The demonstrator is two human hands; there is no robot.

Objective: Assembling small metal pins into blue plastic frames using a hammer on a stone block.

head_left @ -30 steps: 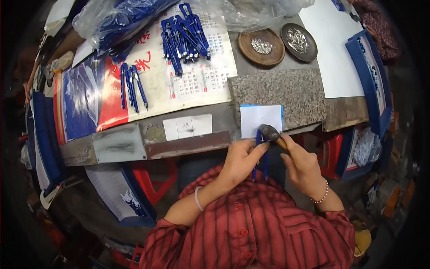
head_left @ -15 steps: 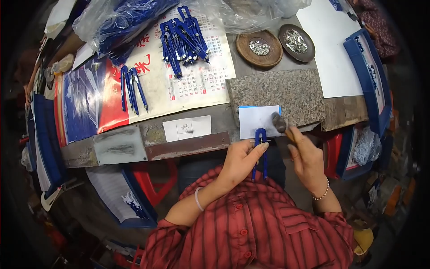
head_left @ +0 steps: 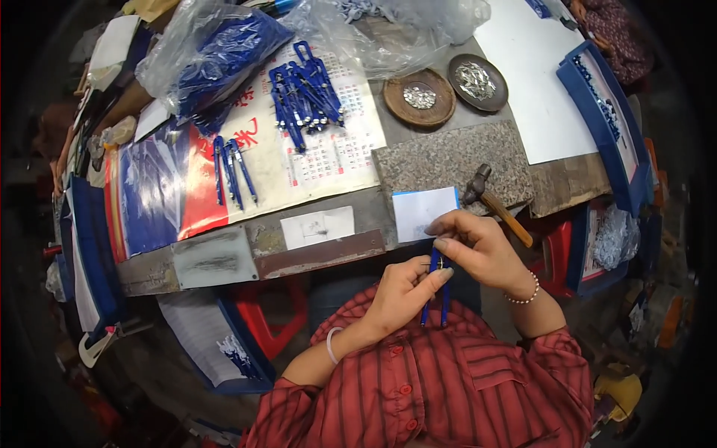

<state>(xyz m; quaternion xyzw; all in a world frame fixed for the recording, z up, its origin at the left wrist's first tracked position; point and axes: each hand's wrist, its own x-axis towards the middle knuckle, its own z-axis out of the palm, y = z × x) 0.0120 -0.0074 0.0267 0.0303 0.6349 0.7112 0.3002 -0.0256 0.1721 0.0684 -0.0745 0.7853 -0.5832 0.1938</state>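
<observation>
Hammer point(head_left: 493, 201) now beside white card point(head_left: 424, 213)

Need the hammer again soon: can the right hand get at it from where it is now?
Probably yes. The hammer lies at the stone slab edge just beyond the right hand, with nothing between them. But that hand and the left hand both pinch the blue compass, so it must let go first.

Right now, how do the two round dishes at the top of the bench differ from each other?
The left dish looks lighter, reddish brown; the right dish looks darker, greyish brown. The left dish holds a small central heap of silvery bits; the right dish holds a wider spread of them. The left dish lies next to a clear plastic bag; the right dish lies next to a white sheet. Both are round, shallow, and hold small metal pieces.
</observation>
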